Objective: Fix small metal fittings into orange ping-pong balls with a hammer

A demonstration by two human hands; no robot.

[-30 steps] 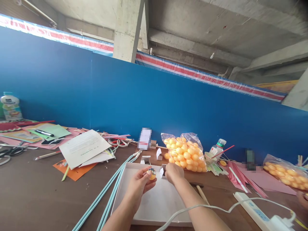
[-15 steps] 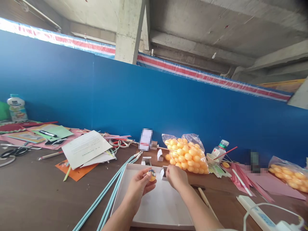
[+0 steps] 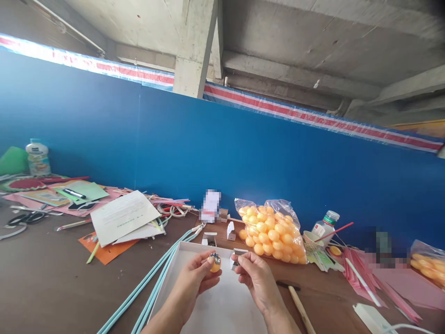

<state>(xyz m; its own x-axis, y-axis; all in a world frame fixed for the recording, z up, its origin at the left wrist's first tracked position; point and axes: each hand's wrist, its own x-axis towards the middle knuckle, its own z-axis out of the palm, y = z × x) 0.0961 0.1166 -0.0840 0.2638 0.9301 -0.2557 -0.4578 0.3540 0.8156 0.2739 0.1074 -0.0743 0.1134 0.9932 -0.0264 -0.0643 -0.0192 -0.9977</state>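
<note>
My left hand (image 3: 200, 273) holds an orange ball (image 3: 215, 263) with a shiny silver patch on top, pinched between thumb and fingers over the white tray (image 3: 219, 308). My right hand (image 3: 253, 276) is closed in a pinch just beside a small open box (image 3: 239, 253) at the tray's far edge. What lies between its fingertips is too small to name. Beyond the tray are two more small boxes, one (image 3: 209, 239) holding dark bits and another (image 3: 231, 230) standing open. A clear bag of orange balls (image 3: 271, 234) rests behind my right hand.
Light blue cords (image 3: 156, 273) run along the tray's left side. A hammer (image 3: 299, 306) lies to the right. Papers (image 3: 123, 215) and scissors (image 3: 29, 217) are at left; a bottle (image 3: 326, 227), pink paper (image 3: 399, 283) and a power strip (image 3: 371, 320) are at right.
My right hand has turned and drawn back from the small box, its fingertips now pinched towards the ball. My left hand still holds the ball. The view has shifted slightly.
</note>
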